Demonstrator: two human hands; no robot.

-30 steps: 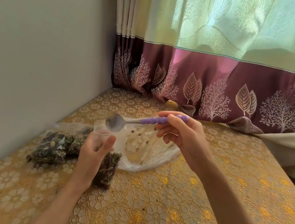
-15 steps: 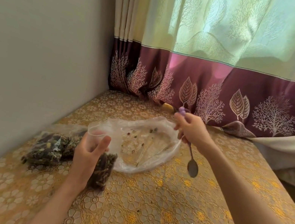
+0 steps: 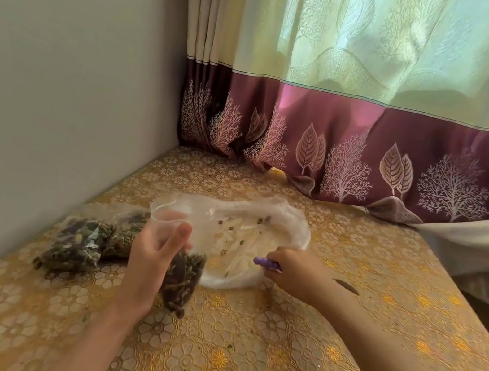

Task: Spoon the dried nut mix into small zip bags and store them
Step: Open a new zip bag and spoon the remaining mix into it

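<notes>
Our left hand (image 3: 152, 254) holds the small bag (image 3: 180, 275) upright on the table (image 3: 238, 364), thumb curled across its clear upper part and fingers wrapped behind it. The mouth gapes open at about 12 o'clock from that hand. The lower half is packed with dark mix. Our right hand (image 3: 293, 272) grips the spoon (image 3: 267, 263) by its purple handle, fingers curled round it; the bowl is blurred and hidden, so we cannot tell if it carries anything.

The big bag (image 3: 260, 237) lies flat at 12 o'clock from the right hand, nearly spent, with only a few crumbs on it. Two filled bags (image 3: 89, 243) lie at 9 o'clock from the left hand, touching each other, near the wall (image 3: 58, 87).

We judge the small bag light, limp and slippery: thin film that folds under any squeeze and will slump if we let go. It is best held high, just under the zip strip, where a pinch keeps the mouth round. Gripping lower would crush the dry, brittle pieces. To seal it, we would press the strip flat between thumb and fingers from one end to the other.
</notes>
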